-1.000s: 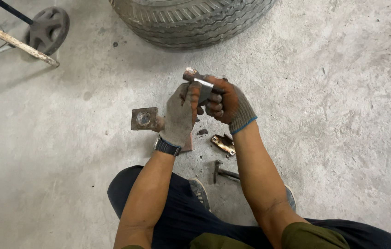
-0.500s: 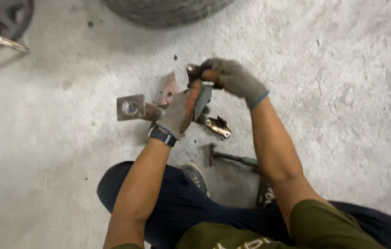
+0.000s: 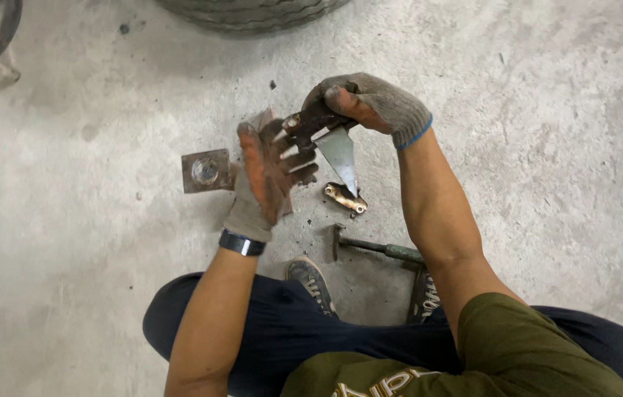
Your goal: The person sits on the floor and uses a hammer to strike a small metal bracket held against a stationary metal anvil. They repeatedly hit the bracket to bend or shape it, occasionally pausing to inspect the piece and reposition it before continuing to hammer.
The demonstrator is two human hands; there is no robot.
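Rusty metal sits between two gloved hands: a dark bracket (image 3: 310,121) with a pale, pointed steel blade (image 3: 341,154) hanging from its underside. The right hand (image 3: 370,99) is closed over the bracket's upper end from above, fingers wrapped round it, so that end is hidden under the glove. The left hand (image 3: 267,173) is open, palm turned up toward the camera and fingers spread; its fingertips reach the bracket's lower left end, though whether they press on it or only brush it cannot be told. The piece is held up over the concrete floor (image 3: 546,147), between the hands and nearer the right one.

On the floor below the blade's tip lies a small brass-coloured fitting (image 3: 346,198). Left of the left hand, just beside its wrist edge, a square rusty plate (image 3: 207,170) with a round hole lies flat. A hammer (image 3: 377,247) lies nearer the body, its handle passing behind the right forearm. A black watch (image 3: 242,242) circles the left wrist. A tyre (image 3: 253,11) edges the top of the view, well apart from the hands.
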